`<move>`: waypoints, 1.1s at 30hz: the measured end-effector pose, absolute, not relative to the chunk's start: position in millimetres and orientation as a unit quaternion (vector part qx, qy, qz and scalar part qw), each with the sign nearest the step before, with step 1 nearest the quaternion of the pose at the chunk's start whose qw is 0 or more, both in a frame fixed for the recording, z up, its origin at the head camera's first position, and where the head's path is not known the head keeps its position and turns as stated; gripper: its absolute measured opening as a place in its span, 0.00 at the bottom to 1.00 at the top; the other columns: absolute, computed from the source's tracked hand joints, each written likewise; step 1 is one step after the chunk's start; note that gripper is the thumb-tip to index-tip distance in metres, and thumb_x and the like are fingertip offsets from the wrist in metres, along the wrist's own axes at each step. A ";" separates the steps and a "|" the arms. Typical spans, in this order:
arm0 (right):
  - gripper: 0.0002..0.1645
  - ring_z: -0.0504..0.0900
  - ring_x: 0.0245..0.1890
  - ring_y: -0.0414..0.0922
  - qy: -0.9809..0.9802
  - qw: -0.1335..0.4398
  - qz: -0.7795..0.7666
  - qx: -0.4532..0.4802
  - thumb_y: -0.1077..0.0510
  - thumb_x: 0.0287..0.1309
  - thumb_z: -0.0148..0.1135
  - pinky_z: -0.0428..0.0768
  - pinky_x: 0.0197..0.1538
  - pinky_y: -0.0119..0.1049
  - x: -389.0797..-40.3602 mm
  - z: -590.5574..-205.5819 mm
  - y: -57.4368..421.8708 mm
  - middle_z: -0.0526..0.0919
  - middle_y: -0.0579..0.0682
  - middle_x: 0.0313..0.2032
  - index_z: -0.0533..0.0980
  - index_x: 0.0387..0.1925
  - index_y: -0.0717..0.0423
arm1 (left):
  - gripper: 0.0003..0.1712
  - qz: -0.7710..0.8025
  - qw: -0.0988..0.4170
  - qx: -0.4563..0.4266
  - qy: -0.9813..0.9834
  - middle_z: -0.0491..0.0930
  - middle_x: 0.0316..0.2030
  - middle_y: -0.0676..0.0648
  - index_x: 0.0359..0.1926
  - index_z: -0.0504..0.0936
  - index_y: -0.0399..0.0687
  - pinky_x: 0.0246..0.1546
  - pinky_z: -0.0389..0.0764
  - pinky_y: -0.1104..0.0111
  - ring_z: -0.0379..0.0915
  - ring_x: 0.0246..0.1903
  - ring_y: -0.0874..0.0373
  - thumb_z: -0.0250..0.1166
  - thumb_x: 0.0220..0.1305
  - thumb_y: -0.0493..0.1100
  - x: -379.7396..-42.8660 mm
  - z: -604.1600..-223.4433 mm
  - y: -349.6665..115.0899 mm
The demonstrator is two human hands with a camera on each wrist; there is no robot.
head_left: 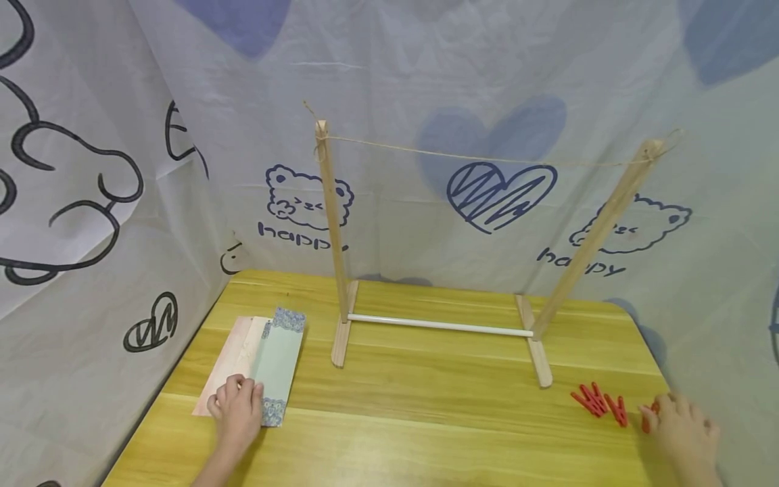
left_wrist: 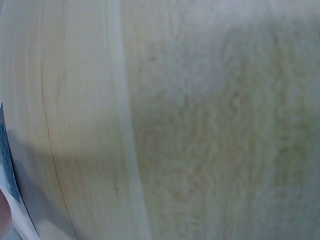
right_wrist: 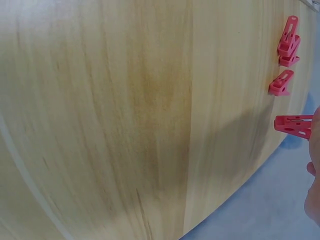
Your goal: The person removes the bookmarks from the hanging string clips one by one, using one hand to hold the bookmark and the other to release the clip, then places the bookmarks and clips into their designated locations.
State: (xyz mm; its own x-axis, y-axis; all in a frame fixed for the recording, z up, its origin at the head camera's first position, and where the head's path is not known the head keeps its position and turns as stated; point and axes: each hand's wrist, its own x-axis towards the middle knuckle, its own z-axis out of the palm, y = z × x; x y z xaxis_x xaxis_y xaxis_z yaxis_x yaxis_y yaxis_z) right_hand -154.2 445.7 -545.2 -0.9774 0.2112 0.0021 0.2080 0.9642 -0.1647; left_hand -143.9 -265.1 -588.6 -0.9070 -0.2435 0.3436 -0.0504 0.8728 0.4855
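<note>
At the left of the table, my left hand [head_left: 239,412] rests over several paper cards, its fingers bent. The pale green card [head_left: 281,368] with blue patterned ends overlaps a cream one and a pink card [head_left: 220,379]. A fingertip [left_wrist: 4,214] beside a card edge is all the left wrist view shows of that hand; whether it pinches a card is unclear. My right hand [head_left: 683,427] pinches a red clothespin [right_wrist: 294,125] near the table's right edge. Several more red clothespins [head_left: 592,400] lie just left of it.
A wooden frame [head_left: 333,223] stands at the back of the table [head_left: 414,433]. String [head_left: 426,151] runs between its post tops, and a white rod [head_left: 438,325] joins the posts low down. Printed cloth [head_left: 389,81] hangs behind and at the sides.
</note>
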 end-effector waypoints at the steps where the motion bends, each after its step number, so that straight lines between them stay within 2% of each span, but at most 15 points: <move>1: 0.40 0.54 0.50 0.70 -0.991 0.007 0.083 -0.106 0.32 0.63 0.33 0.50 0.48 0.66 -153.8 -546.0 446.1 0.59 0.70 0.51 0.66 0.45 0.67 | 0.11 -0.237 0.198 0.077 -0.948 0.63 0.42 0.36 0.32 0.71 0.36 0.49 0.47 0.43 0.55 0.44 0.39 0.49 0.67 0.40 -144.0 -588.5 -265.0; 14: 0.38 0.53 0.50 0.71 -0.990 -0.012 0.094 -0.107 0.35 0.65 0.34 0.50 0.48 0.67 -149.7 -553.2 448.1 0.58 0.70 0.51 0.65 0.47 0.69 | 0.14 -0.199 0.176 0.082 -0.961 0.63 0.42 0.36 0.33 0.71 0.36 0.49 0.47 0.43 0.56 0.45 0.39 0.47 0.68 0.44 -148.1 -596.1 -266.8; 24: 0.43 0.54 0.50 0.70 -0.988 -0.041 0.095 -0.118 0.31 0.63 0.30 0.51 0.47 0.66 -152.0 -556.5 448.3 0.58 0.70 0.51 0.66 0.46 0.69 | 0.15 -0.186 0.157 0.103 -0.964 0.63 0.42 0.36 0.35 0.71 0.35 0.48 0.48 0.43 0.56 0.44 0.39 0.46 0.69 0.44 -148.9 -599.1 -263.3; 33: 0.43 0.53 0.50 0.71 -0.986 -0.027 0.102 -0.127 0.33 0.65 0.29 0.51 0.46 0.66 -152.6 -559.5 443.5 0.56 0.72 0.49 0.64 0.46 0.72 | 0.16 -0.183 0.150 0.124 -0.964 0.62 0.42 0.37 0.36 0.70 0.34 0.49 0.48 0.44 0.55 0.45 0.39 0.45 0.69 0.44 -149.8 -599.7 -259.5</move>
